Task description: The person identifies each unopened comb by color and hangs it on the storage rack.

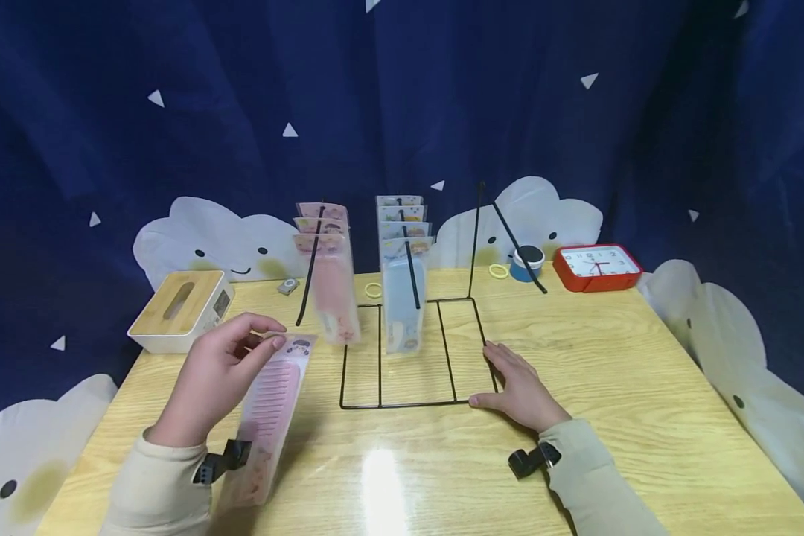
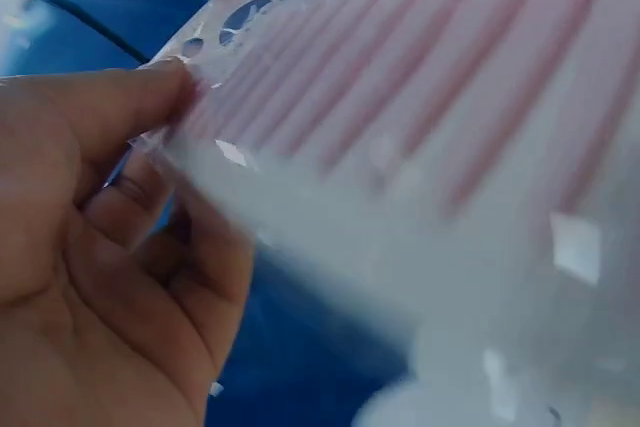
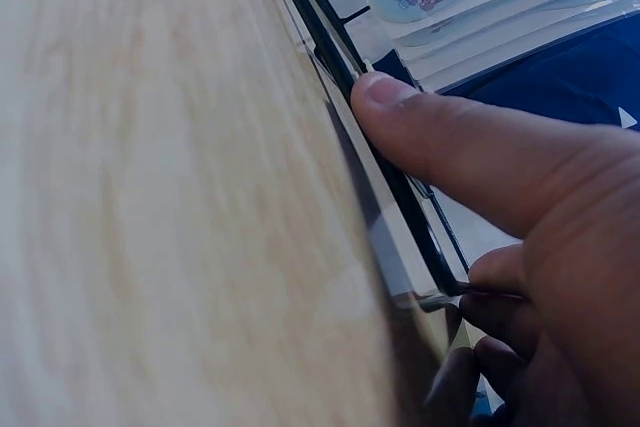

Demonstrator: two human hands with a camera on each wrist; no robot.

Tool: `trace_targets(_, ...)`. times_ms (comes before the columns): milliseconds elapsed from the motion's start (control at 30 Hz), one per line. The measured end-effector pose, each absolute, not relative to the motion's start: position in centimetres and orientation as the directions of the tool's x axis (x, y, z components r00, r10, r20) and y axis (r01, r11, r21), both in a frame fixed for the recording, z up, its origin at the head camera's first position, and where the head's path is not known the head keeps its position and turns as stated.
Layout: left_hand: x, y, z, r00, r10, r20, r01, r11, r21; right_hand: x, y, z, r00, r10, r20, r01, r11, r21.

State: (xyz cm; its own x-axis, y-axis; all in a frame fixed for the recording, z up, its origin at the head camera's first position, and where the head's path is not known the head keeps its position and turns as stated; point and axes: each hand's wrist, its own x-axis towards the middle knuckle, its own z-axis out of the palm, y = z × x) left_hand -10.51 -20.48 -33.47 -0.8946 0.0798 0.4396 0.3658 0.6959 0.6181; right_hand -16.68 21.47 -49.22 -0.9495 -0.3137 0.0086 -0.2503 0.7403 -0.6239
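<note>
The left hand (image 1: 214,372) has its fingers (image 2: 120,107) and thumb pinched on the top edge of a packaged pink comb (image 1: 271,409), holding it tilted above the wooden surface (image 1: 643,417), just left of the black wire display rack (image 1: 409,357). The comb's teeth show through the clear wrapper in the left wrist view.

The right hand (image 1: 519,387) lies flat with fingers straight and relaxed, pressing on the near right corner of the rack's base frame; its thumb (image 3: 470,147) runs along the black wire.

On the rack's pegs hang more packaged pink combs (image 1: 331,290) and packaged blue combs (image 1: 402,290). Farther back stand a tissue box (image 1: 181,309) at left and a red clock (image 1: 596,266) at right.
</note>
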Motion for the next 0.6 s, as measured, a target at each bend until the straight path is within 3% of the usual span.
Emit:
trace_targets(200,-8.4,-18.6,-30.8,-0.783,0.113,0.612,0.589,0.453,0.670,-16.7,21.5,-49.2,-0.951,-0.310,0.001,-0.241,0.738,-0.631)
trace_targets(333,-8.5,-18.0,-30.4,-0.779,0.083,0.622,0.614,0.302,0.729,-16.7,21.5,-49.1,-0.953,-0.303,0.002,-0.236,0.738,-0.633)
trace_targets(600,-9.8,-17.2,-31.0,-0.807,0.011,0.591,0.564,0.315,0.764,-16.8,21.6,-49.3,-0.949,-0.315,0.011,-0.252,0.737,-0.628)
